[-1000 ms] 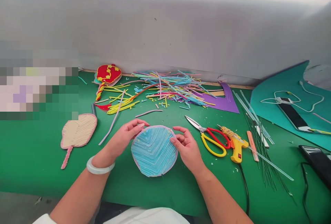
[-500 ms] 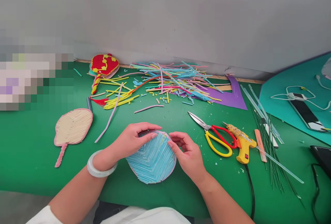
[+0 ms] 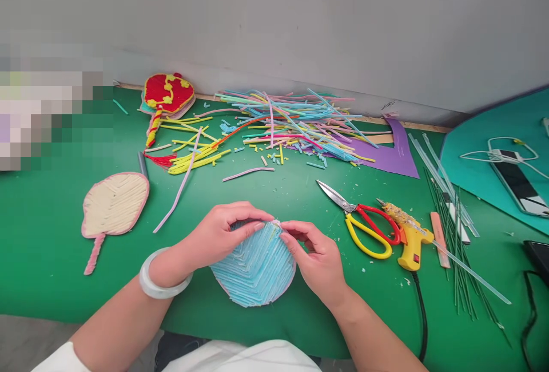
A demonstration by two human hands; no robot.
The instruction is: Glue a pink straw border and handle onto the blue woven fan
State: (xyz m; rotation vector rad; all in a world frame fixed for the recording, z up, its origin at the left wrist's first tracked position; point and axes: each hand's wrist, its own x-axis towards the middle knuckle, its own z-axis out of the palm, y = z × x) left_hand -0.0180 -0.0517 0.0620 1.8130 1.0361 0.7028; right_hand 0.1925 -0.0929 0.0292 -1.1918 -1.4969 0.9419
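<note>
Left hand (image 3: 218, 236) and right hand (image 3: 316, 257) pinch the top rim of the blue straw fan (image 3: 257, 272); scissors (image 3: 364, 229) and glue gun (image 3: 409, 236) lie right, cream fan (image 3: 114, 203) left.

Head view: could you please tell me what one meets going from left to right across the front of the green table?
Cream fan → left hand → right hand → scissors → yellow glue gun → thin rods. The blue disc lies under both hands, so it has no clear place.
</note>
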